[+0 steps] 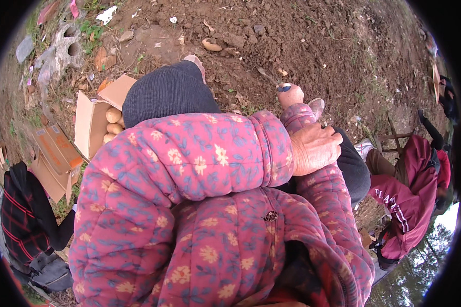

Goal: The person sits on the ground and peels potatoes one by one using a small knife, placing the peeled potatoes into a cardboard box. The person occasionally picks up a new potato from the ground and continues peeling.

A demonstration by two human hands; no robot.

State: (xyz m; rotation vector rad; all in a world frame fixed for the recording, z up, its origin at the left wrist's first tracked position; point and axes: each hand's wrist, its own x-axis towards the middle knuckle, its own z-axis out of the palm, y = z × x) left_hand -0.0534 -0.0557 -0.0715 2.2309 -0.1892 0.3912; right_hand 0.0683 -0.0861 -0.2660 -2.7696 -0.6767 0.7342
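Note:
My left hand (318, 149) reaches across my body and grips the sleeve of my right forearm, its fingers curled on the flowered quilted cloth. Farther forward, my right hand (291, 95) is closed around the blue handle of a small hand tool (268, 76). The tool's narrow metal end points toward the loose brown soil (292, 46); its exact kind is unclear. A tan potato (211, 45) lies on the soil ahead of my knees. Beside my left knee stands an open cardboard box (87, 122) holding several potatoes (114, 115).
Another opened carton (57, 149) lies farther left, near a person in black (30, 215). On the right, a person in a maroon jacket (403, 199) bends down. A broken hollow block (67, 46), stones and litter lie at front left.

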